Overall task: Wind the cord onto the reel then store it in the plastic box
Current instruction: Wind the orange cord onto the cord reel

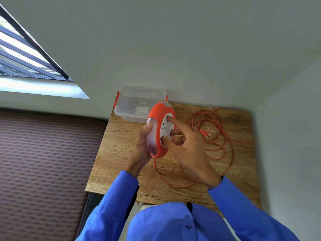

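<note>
I hold an orange and white cord reel (159, 117) upright above the wooden table (121, 136). My left hand (144, 145) grips the reel's left side. My right hand (187, 150) rests its fingertips on the white socket face of the reel. The orange cord (224, 148) hangs from the reel's bottom and lies in loose loops over the right half of the table, ending in a plug (205, 133). A clear plastic box (137, 105) with orange latches stands open at the table's far left corner, behind the reel.
The table stands in a corner, with walls at the back and right. A bed with a patterned brown cover (43, 162) lies along the left. A barred window (22, 58) is at upper left.
</note>
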{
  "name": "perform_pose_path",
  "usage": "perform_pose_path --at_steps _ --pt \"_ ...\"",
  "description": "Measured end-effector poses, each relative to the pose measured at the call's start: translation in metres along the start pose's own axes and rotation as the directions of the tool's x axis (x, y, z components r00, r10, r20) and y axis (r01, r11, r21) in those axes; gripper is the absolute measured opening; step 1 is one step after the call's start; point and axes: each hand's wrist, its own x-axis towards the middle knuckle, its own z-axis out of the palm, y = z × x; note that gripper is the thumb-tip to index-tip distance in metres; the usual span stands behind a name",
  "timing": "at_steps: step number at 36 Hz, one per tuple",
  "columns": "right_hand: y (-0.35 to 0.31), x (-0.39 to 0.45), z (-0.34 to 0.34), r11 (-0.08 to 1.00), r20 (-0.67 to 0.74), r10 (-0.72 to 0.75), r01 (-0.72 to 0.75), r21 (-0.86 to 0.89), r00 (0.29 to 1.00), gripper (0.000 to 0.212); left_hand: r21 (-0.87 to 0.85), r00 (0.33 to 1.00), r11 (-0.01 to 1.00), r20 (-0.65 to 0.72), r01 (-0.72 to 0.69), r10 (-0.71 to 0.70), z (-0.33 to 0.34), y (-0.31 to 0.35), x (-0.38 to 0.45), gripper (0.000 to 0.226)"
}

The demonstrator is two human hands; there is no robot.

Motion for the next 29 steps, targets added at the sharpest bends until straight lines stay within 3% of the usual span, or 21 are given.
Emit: perform_pose_path --at_steps 3,6,8,10,13,15,17,19,21,23,24,26,29 --pt "0.0 0.002 -0.001 0.994 0.006 0.084 -0.085 0.074 0.996 0.066 -0.005 0.999 0.999 0.013 0.034 -0.034 0.0 0.001 -0.001 0.078" --pt "-0.003 0.006 0.001 0.897 0.063 0.255 -0.261 0.357 0.965 0.039 0.096 0.998 0.994 0.037 0.041 -0.045 0.0 0.0 -0.002 0.094" --pt "-0.005 0.01 -0.001 0.749 0.163 0.426 -0.449 0.488 0.89 0.035 0.173 0.999 0.985 0.041 0.02 -0.027 0.002 -0.002 -0.003 0.121" --pt "-0.007 0.013 -0.003 0.604 0.286 0.566 -0.625 0.494 0.773 0.05 0.259 0.999 0.965 0.033 -0.035 0.028 0.001 -0.001 -0.004 0.135" --pt "-0.002 0.015 -0.006 0.477 0.395 0.66 -0.762 0.438 0.639 0.064 0.28 0.994 0.954 0.063 -0.104 0.09 0.001 0.0 -0.007 0.13" --pt "0.001 0.013 -0.007 0.463 0.42 0.669 -0.786 0.41 0.613 0.065 0.188 0.997 0.98 0.055 -0.067 0.058 0.002 -0.001 -0.008 0.126" --pt "0.003 0.009 -0.006 0.5 0.401 0.66 -0.77 0.396 0.635 0.062 0.105 0.999 0.994 0.043 -0.008 0.004 0.003 -0.004 -0.008 0.107" --pt "0.002 0.005 -0.006 0.619 0.303 0.603 -0.672 0.406 0.738 0.059 0.052 0.999 0.999 0.035 -0.001 0.0 0.0 -0.006 -0.008 0.083" --pt "0.003 0.0 -0.011 0.815 0.138 0.436 -0.455 0.359 0.89 0.049 -0.033 1.0 0.999 0.001 -0.015 0.015 -0.001 -0.006 -0.009 0.079" --pt "0.006 -0.004 -0.021 0.986 -0.05 0.146 -0.141 0.087 0.988 0.027 -0.089 0.999 0.995 0.004 -0.054 0.054 -0.005 -0.007 -0.009 0.075" --pt "0.007 -0.005 -0.026 0.995 -0.096 -0.016 0.006 -0.102 0.995 0.028 -0.102 0.997 0.992 0.011 -0.075 0.076 -0.008 -0.007 -0.009 0.073" --pt "0.01 -0.006 -0.035 0.883 -0.043 -0.304 0.264 -0.388 0.952 0.045 -0.127 0.995 0.987 0.016 -0.095 0.098 -0.013 -0.006 -0.009 0.073" --pt "0.014 -0.007 -0.043 0.667 0.14 -0.525 0.508 -0.545 0.84 0.055 -0.14 0.996 0.987 0.028 -0.083 0.088 -0.016 -0.006 -0.006 0.075"
